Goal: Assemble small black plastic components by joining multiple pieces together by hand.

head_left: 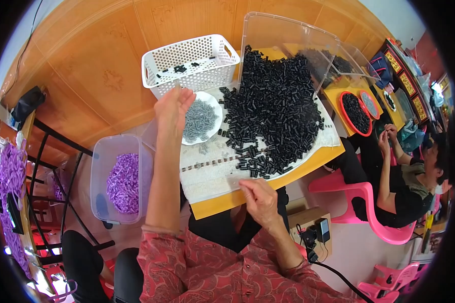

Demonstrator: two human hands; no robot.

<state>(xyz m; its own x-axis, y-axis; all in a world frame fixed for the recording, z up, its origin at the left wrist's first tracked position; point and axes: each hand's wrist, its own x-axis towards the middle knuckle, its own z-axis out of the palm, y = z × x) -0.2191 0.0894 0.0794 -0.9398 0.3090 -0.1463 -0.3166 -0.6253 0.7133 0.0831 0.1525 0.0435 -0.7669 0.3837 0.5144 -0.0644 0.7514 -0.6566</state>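
My left hand (176,105) is raised in front of a white perforated basket (197,76), its fingers partly stretched and apart, and nothing shows in it. Several small black pieces (179,68) lie in the basket. Beneath and beside this hand is a white plate (217,113) heaped with small grey pieces (199,121). My right hand (262,201) is closed at the table's front edge, thumb and fingertips pressed together; what they hold, if anything, is too small to make out. Just beyond it spreads a large heap of short black tubular pieces (275,101).
A clear plastic bin (290,33) lies tipped behind the heap on the cloth-covered table (207,189). Left on the floor stands a translucent tub (100,166) of purple pieces (124,184). At right a person (399,177) sits on a pink chair (338,194) near a red bowl (350,121).
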